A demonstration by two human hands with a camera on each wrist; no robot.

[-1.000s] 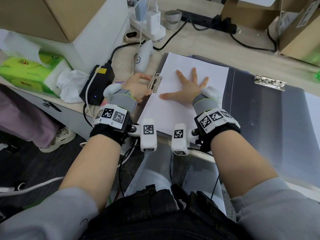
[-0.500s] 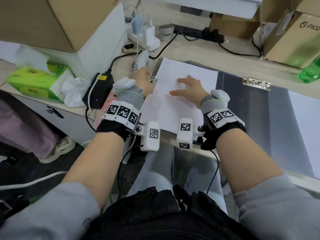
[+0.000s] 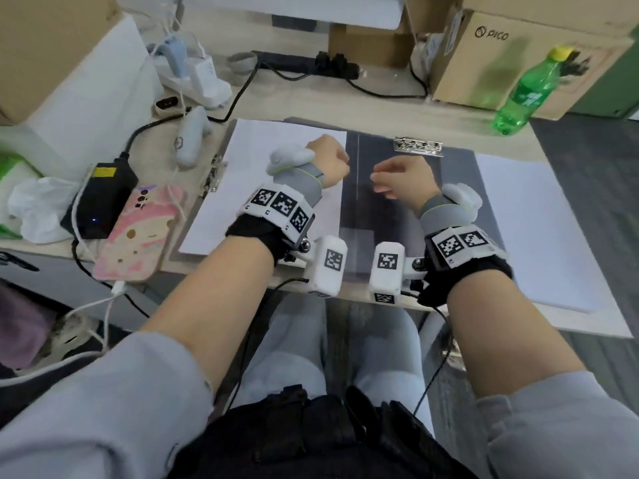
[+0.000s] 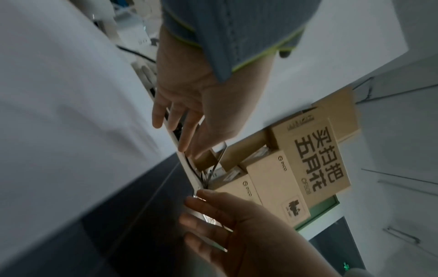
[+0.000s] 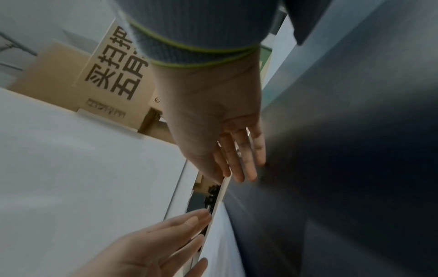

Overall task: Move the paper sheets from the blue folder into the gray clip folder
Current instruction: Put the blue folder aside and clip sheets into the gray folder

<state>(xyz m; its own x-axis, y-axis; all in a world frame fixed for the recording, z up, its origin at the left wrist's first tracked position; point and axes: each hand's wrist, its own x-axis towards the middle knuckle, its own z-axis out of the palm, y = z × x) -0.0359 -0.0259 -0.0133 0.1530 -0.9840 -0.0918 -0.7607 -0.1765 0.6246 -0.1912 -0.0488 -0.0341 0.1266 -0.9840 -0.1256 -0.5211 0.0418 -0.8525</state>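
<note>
The gray clip folder [image 3: 408, 209] lies open on the desk. A white paper sheet [image 3: 249, 188] lies on its left half, beside a metal clip [image 3: 211, 174] at the sheet's left edge. A second metal clip [image 3: 418, 146] sits at the top of the dark right half. My left hand [image 3: 328, 160] hovers at the sheet's right edge, fingers relaxed and holding nothing [image 4: 187, 120]. My right hand [image 3: 403, 178] hovers over the dark right half, also holding nothing [image 5: 234, 150]. More white sheets [image 3: 529, 219] lie to the right of the folder. I cannot make out a blue folder.
Left of the folder lie a pink-cased phone [image 3: 138, 233], a black power adapter [image 3: 103, 191], a white handheld device [image 3: 190, 140] and crumpled tissue [image 3: 38, 205]. Cardboard boxes [image 3: 518, 57], a green bottle [image 3: 525, 91] and a power strip [image 3: 304, 63] line the back.
My left hand left the clip at the sheet's left edge and moved right to the sheet's right edge. My right hand lifted off the paper and moved right over the dark cover.
</note>
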